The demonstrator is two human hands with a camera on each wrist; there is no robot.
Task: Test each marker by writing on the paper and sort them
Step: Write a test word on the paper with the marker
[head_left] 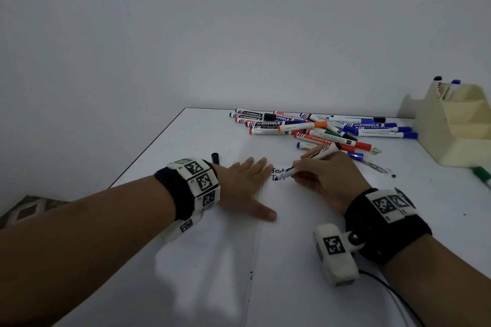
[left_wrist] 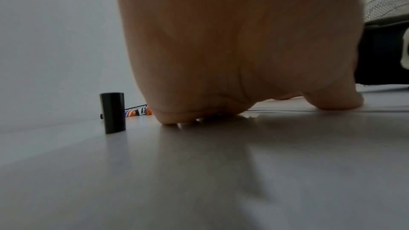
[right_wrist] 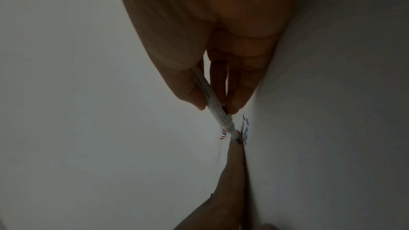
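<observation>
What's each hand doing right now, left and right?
Left hand: open, flat on the white paper sheet.
Right hand: holding the uncapped white-barrelled marker, tip at the paper.

My table (head_left: pixel 202 130) has a smooth, white, slightly glossy top. The paper (head_left: pixel 305 233) is matt white. The marker (head_left: pixel 310 160) in my right hand (head_left: pixel 326 180) has a smooth plastic barrel. The far-right organizer (head_left: pixel 457 127) looks like matt cream plastic. The black cap (left_wrist: pixel 112 113) is smooth plastic.
</observation>
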